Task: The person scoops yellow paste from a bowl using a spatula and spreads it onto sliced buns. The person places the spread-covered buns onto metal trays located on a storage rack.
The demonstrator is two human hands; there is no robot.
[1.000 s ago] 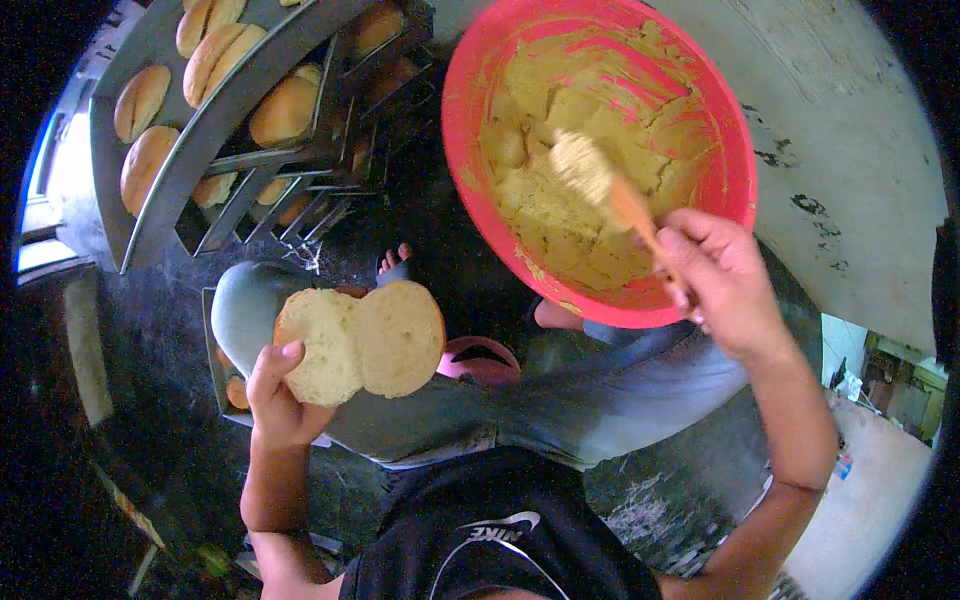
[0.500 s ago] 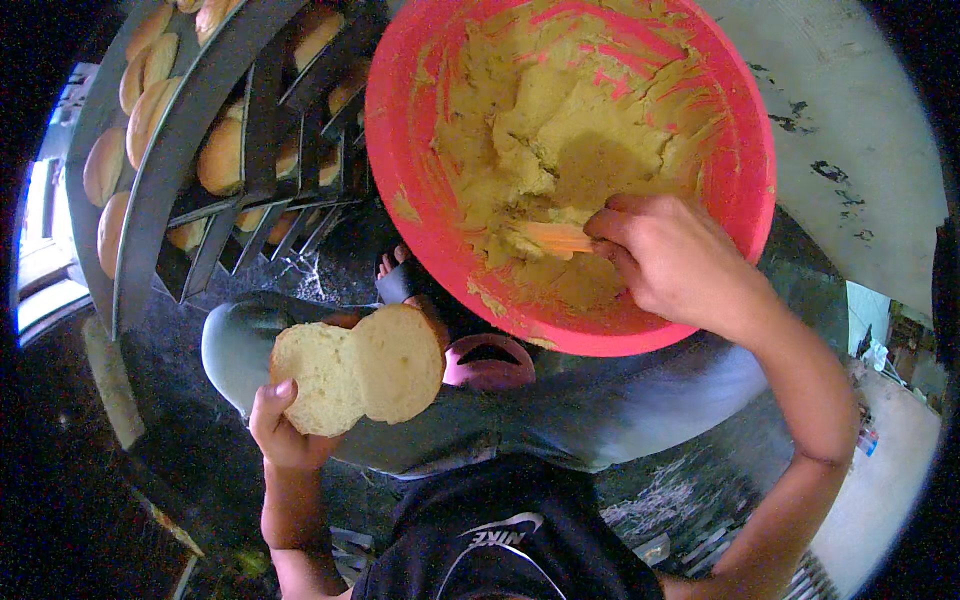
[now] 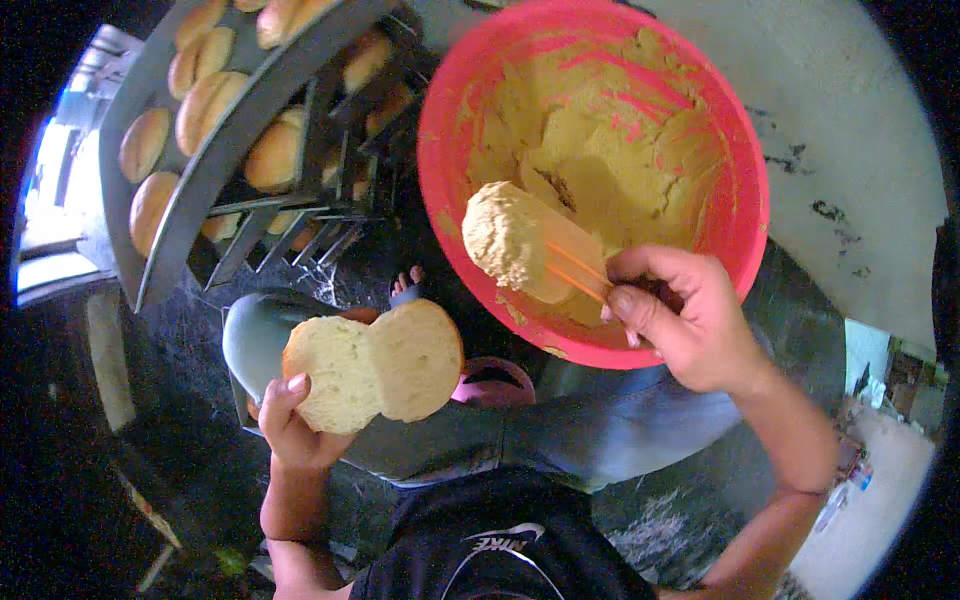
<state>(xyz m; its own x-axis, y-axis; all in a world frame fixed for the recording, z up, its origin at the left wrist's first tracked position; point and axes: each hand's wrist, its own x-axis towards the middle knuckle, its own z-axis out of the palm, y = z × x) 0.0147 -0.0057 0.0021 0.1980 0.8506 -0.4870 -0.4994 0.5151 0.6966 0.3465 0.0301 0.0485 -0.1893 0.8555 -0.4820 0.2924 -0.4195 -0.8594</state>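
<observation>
My left hand (image 3: 300, 425) grips a bread bun (image 3: 375, 365), split and folded open so that its pale inside faces up. In my right hand (image 3: 680, 315) is an orange spatula (image 3: 575, 255), held by its near end. A thick lump of tan paste (image 3: 500, 238) sits on the spatula's far end, above the left part of a large red basin (image 3: 745, 200). More of the same paste (image 3: 620, 170) lies in the basin and is smeared up its walls. The bun is apart from the spatula, to its lower left.
At the upper left, a rack of dark metal trays (image 3: 255, 95) holds several baked buns (image 3: 210, 110). A pink object with a dark opening (image 3: 495, 380) is below the basin, near my legs (image 3: 440, 435). A pale surface (image 3: 830, 130) extends at the right.
My right hand has lifted the spatula out of the paste, now carrying a lump on its end. The bun in my left hand stays open, slightly further right in the picture.
</observation>
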